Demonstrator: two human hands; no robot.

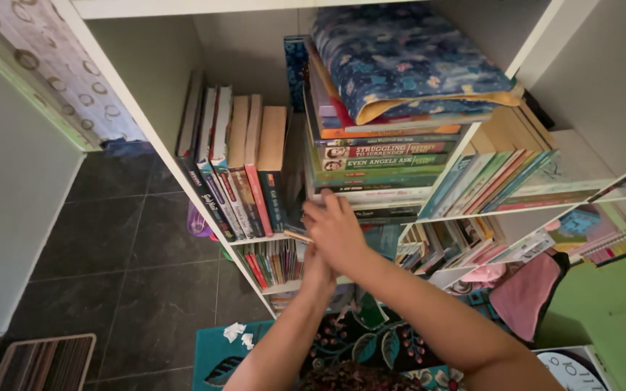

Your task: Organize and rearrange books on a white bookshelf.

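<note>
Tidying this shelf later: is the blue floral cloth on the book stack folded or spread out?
Folded. The cloth lies as a thick pad on the stack, its yellow lining showing along the doubled-over front edge.

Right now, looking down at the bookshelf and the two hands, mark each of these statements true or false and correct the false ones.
1. A blue floral cloth lies on top of the flat stack of books. True.
2. The books left of the stack lie flat. False: they stand upright, spines outward.
3. The right hand is at the bottom of the flat stack. True.
4. The floor beside the shelf is pale wood. False: it is dark tile.
5. The left hand reaches up to the top shelf. False: it sits just below the right hand, at the shelf edge.
</note>
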